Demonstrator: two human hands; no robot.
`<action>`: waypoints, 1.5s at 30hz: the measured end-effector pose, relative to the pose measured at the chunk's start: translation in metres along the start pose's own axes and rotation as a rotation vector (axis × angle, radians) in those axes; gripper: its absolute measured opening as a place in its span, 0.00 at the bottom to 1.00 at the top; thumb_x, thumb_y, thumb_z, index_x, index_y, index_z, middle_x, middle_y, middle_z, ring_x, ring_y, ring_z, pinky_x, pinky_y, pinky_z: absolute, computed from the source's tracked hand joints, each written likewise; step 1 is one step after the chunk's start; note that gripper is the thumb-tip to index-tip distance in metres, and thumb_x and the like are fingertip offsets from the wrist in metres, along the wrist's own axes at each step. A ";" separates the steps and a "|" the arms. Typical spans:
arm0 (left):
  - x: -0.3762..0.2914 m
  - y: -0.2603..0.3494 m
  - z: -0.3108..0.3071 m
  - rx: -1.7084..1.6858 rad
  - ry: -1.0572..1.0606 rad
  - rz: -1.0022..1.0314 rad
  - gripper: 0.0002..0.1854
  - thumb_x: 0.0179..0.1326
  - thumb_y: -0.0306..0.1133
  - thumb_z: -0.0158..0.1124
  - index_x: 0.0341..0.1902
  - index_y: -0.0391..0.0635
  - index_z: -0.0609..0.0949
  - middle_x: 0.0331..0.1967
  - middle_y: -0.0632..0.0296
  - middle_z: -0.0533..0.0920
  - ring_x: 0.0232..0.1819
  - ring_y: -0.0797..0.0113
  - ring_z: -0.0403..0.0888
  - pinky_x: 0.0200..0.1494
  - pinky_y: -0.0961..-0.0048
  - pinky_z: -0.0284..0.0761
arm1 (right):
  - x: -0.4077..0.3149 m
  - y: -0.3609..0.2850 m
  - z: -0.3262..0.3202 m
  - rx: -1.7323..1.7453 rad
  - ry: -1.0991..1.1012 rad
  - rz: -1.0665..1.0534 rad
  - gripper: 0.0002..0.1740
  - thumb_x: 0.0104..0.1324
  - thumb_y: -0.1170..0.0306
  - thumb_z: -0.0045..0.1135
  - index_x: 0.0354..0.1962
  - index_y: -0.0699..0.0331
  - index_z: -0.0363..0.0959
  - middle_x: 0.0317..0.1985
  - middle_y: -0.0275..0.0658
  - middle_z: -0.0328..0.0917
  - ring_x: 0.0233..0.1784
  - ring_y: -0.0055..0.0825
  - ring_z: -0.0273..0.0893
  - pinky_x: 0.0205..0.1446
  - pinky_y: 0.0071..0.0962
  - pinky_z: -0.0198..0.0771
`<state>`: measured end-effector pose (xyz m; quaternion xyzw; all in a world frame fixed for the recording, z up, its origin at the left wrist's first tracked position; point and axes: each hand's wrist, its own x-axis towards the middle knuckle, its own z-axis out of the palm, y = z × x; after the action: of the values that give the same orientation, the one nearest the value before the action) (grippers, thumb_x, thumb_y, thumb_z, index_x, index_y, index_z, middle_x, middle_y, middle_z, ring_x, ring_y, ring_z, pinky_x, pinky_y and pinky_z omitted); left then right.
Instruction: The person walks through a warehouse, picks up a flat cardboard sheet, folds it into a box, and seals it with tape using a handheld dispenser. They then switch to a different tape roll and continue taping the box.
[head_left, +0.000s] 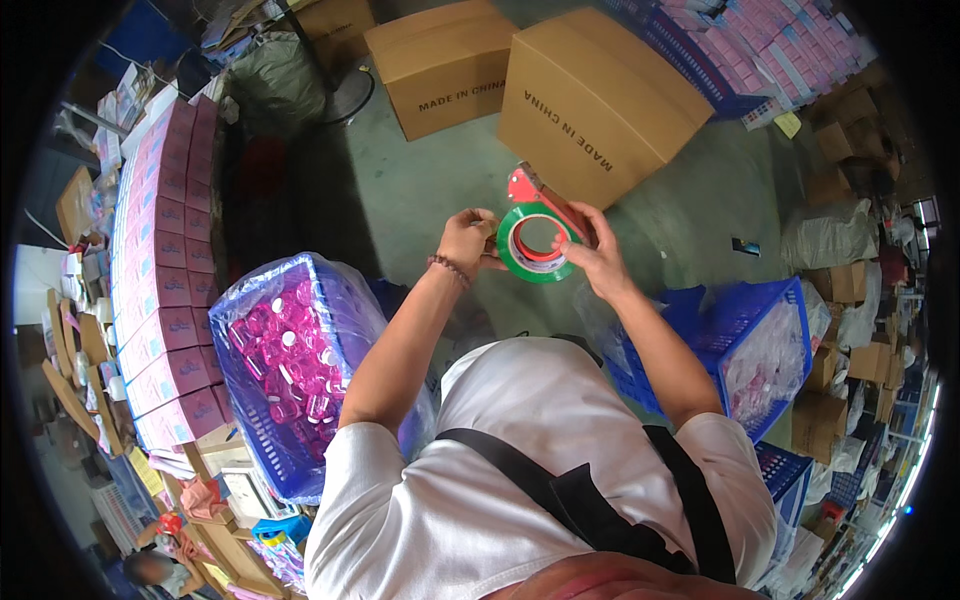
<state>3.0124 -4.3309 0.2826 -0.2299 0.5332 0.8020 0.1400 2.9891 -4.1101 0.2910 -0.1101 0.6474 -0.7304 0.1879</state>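
Near the middle of the head view, a red tape dispenser (559, 205) carries a roll of green packing tape (511, 259). My right hand (598, 251) grips it on its right side, with the thumb over the roll's core. At the roll's left edge is my left hand (469, 238), its fingers curled and a beaded bracelet on the wrist; whether they pinch the tape's end cannot be seen. Beyond the dispenser stand two closed cardboard cartons, the nearer one (592, 105) at the right and the other (446, 67) to its left, both with printed lettering.
At my left, a blue plastic crate (262, 450) lined with clear film holds pink bottles with white caps, beside stacked pink boxes (176, 289). Another blue crate (765, 360) with bagged items stands at my right. A person (161, 570) is at the lower left.
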 end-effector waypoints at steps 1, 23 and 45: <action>0.001 0.005 -0.007 -0.023 -0.026 0.021 0.12 0.65 0.31 0.51 0.45 0.35 0.75 0.30 0.60 0.76 0.27 0.68 0.78 0.32 0.64 0.82 | 0.009 0.001 0.004 0.131 0.019 0.015 0.30 0.57 0.73 0.56 0.58 0.65 0.61 0.47 0.37 0.72 0.50 0.23 0.70 0.55 0.25 0.66; 0.157 0.211 -0.059 0.814 0.226 0.758 0.04 0.56 0.25 0.66 0.32 0.37 0.82 0.30 0.61 0.78 0.34 0.73 0.75 0.37 0.76 0.71 | 0.223 0.017 0.037 1.323 -0.550 0.653 0.31 0.59 0.59 0.53 0.58 0.63 0.64 0.53 0.41 0.74 0.56 0.35 0.71 0.61 0.37 0.66; 0.239 0.327 -0.244 0.426 0.565 0.501 0.08 0.62 0.31 0.61 0.32 0.39 0.81 0.24 0.71 0.78 0.29 0.81 0.72 0.33 0.81 0.67 | 0.462 0.011 0.152 1.201 -0.704 0.885 0.31 0.59 0.56 0.52 0.58 0.63 0.65 0.53 0.42 0.73 0.55 0.36 0.73 0.58 0.39 0.68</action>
<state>2.7076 -4.6882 0.3383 -0.2695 0.7436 0.5890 -0.1661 2.6337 -4.4413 0.2634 0.0519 0.0336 -0.7332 0.6772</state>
